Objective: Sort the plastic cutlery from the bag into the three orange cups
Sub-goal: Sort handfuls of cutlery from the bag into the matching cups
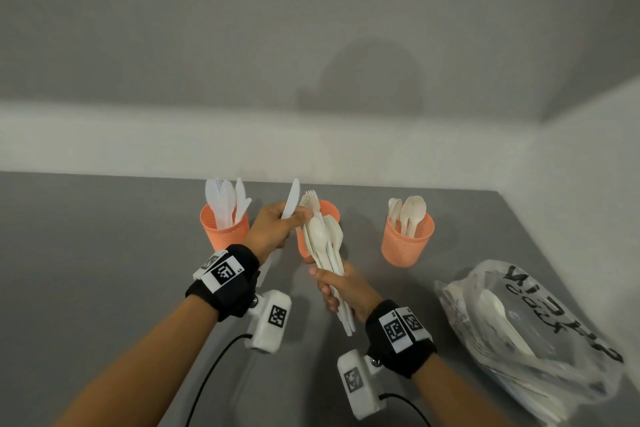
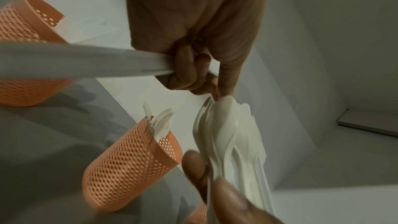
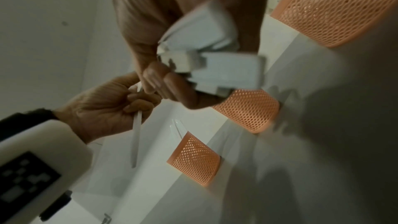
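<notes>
Left hand point(image 1: 275, 227): centre of the head view, fingers curled round a white knife point(image 1: 290, 198) with its blade pointing up; the thumb tip touches the top of the bundle.

Right hand point(image 1: 341, 291): just below centre, fingers wrapped round the handles of a bundle point(image 1: 325, 239) of cream spoons and forks, heads up, in front of the middle cup.

Left cup point(image 1: 224, 230): orange mesh, centre left, upright, holds white knives.

Middle cup point(image 1: 327, 210): orange mesh, partly hidden behind the bundle, holds forks.

Right cup point(image 1: 407, 239): orange mesh, right of centre, upright, holds cream spoons.

Bag point(image 1: 526, 333): clear plastic with black lettering, lower right, lying on the grey table point(image 1: 104, 270), more cutlery inside.

Wrist bands with tag markers and white camera units on both forearms.
</notes>
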Action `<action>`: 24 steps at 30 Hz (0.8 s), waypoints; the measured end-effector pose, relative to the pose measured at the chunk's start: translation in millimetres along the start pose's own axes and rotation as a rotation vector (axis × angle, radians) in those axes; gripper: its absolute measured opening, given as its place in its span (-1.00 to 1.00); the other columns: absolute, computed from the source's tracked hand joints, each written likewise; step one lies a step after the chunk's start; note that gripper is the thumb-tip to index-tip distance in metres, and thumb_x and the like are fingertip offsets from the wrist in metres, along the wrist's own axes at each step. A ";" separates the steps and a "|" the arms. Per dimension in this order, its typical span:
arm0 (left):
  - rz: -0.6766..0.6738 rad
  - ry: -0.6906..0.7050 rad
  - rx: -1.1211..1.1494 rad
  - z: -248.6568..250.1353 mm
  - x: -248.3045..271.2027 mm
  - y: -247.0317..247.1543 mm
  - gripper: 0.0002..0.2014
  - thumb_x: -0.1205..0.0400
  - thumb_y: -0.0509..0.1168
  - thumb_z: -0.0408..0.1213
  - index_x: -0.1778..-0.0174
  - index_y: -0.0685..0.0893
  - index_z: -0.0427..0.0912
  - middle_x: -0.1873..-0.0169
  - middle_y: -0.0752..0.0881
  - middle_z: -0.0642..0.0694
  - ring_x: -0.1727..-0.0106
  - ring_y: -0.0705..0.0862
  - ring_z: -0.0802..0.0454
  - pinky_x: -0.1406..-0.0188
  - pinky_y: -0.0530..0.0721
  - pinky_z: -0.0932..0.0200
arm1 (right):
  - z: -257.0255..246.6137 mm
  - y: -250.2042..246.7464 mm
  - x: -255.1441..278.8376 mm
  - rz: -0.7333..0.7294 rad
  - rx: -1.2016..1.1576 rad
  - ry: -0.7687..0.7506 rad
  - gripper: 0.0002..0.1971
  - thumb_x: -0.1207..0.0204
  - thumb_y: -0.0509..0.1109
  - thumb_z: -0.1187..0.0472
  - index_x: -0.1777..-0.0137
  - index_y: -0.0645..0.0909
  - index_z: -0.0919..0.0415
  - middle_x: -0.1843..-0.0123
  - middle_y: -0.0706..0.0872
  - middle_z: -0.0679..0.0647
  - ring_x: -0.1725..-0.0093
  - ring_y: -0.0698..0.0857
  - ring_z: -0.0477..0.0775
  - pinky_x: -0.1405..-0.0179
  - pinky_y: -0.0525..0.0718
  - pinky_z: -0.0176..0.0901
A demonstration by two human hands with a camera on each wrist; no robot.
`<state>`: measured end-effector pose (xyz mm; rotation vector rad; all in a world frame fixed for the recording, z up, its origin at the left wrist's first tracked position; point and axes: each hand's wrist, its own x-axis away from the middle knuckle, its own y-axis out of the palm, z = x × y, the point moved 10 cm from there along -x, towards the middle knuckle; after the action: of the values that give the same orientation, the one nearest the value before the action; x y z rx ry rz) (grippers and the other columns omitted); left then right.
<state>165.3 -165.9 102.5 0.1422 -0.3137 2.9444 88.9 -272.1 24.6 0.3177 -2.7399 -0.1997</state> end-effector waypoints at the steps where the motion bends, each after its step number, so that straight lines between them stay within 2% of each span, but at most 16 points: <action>1: 0.004 0.003 -0.022 2.0 -0.4 -1.8 -0.80 -0.61 0.32 -0.28 0.00 0.69 -0.36 0.60 0.40 0.04 0.69 0.25 0.23 0.73 0.25 0.41 | 1.3 0.9 0.4 -0.013 0.002 0.005 -0.87 -0.60 0.30 0.22 -0.09 0.61 0.05 0.56 0.42 -0.07 0.64 0.37 -0.18 0.62 0.40 -0.39; 4: 0.074 0.033 -0.078 8.5 -3.8 -12.4 -0.86 -0.66 0.23 -0.27 0.10 0.62 -0.27 0.56 0.46 0.00 0.65 0.35 0.20 0.72 0.31 0.41 | 3.4 1.0 2.2 -0.007 0.032 0.018 -0.89 -0.60 0.30 0.23 -0.06 0.61 0.06 0.53 0.42 -0.06 0.63 0.35 -0.17 0.61 0.39 -0.39; 7: 0.188 0.027 0.006 6.6 -8.7 -28.8 -0.82 -0.71 0.13 -0.23 0.06 0.52 -0.27 0.39 0.52 -0.13 0.54 0.40 0.11 0.71 0.34 0.43 | 2.7 0.8 4.0 0.022 0.091 0.019 -0.93 -0.59 0.31 0.23 0.02 0.59 0.05 0.51 0.41 -0.04 0.62 0.34 -0.17 0.60 0.37 -0.38; 10: 0.142 -0.015 0.117 -3.9 -7.9 -24.9 -0.81 -0.67 0.22 -0.20 0.14 0.60 -0.24 0.33 0.53 -0.17 0.57 0.40 0.18 0.71 0.32 0.43 | -0.1 -0.5 5.0 0.049 0.118 0.004 -0.93 -0.59 0.29 0.23 0.06 0.57 0.05 0.52 0.40 -0.05 0.63 0.34 -0.18 0.62 0.38 -0.41; 14: 0.044 -0.063 0.144 -19.9 1.4 -7.9 -0.75 -0.58 0.36 -0.23 0.00 0.66 -0.39 0.47 0.42 -0.08 0.61 0.34 0.23 0.70 0.30 0.42 | -4.6 1.1 4.2 0.054 0.123 -0.001 -0.93 -0.61 0.29 0.21 0.07 0.57 0.04 0.55 0.40 -0.08 0.65 0.35 -0.20 0.66 0.39 -0.44; 16: 0.043 -0.048 0.144 -18.5 1.6 -7.4 -0.84 -0.59 0.34 -0.26 0.09 0.62 -0.32 0.50 0.38 -0.06 0.58 0.33 0.19 0.69 0.29 0.41 | -6.2 2.3 4.8 0.046 0.141 0.001 -0.93 -0.60 0.29 0.22 0.08 0.57 0.04 0.54 0.40 -0.08 0.64 0.35 -0.20 0.65 0.39 -0.44; 18: 0.107 -0.012 0.126 -10.8 -0.6 -16.4 -0.85 -0.66 0.24 -0.29 0.21 0.53 -0.24 0.45 0.45 -0.10 0.53 0.34 0.13 0.68 0.32 0.40 | -8.6 3.9 6.6 0.039 0.177 -0.011 -0.93 -0.59 0.29 0.25 0.08 0.56 0.06 0.52 0.40 -0.05 0.61 0.34 -0.17 0.64 0.38 -0.42; 20: 0.214 0.024 0.130 0.0 -2.1 -31.6 -0.77 -0.71 0.11 -0.29 0.28 0.48 -0.16 0.35 0.61 -0.14 0.53 0.42 0.13 0.58 0.37 0.34 | -9.8 4.6 7.9 0.049 0.216 -0.022 -0.93 -0.57 0.30 0.27 0.09 0.55 0.09 0.49 0.41 -0.02 0.59 0.34 -0.15 0.61 0.37 -0.37; 22: 0.326 0.048 0.181 9.9 -2.9 -49.9 -0.75 -0.74 0.03 -0.27 0.26 0.44 -0.12 0.29 0.71 -0.11 0.53 0.47 0.17 0.47 0.37 0.28 | -9.2 2.7 8.3 0.083 0.227 -0.024 -0.92 -0.55 0.31 0.30 0.10 0.55 0.11 0.48 0.43 0.01 0.60 0.34 -0.14 0.60 0.36 -0.34; 24: 0.470 0.063 0.249 13.5 -4.9 -74.2 -0.81 -0.74 0.00 -0.24 0.14 0.42 -0.18 0.34 0.68 -0.08 0.46 0.48 0.11 0.43 0.39 0.24 | -7.4 0.6 9.0 0.110 0.240 -0.019 -0.91 -0.54 0.31 0.32 0.12 0.55 0.11 0.48 0.44 0.02 0.59 0.34 -0.13 0.59 0.35 -0.33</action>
<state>184.8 -98.2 129.9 0.0060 0.0406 3.4363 83.4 -274.4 34.7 0.2277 -2.7930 0.1574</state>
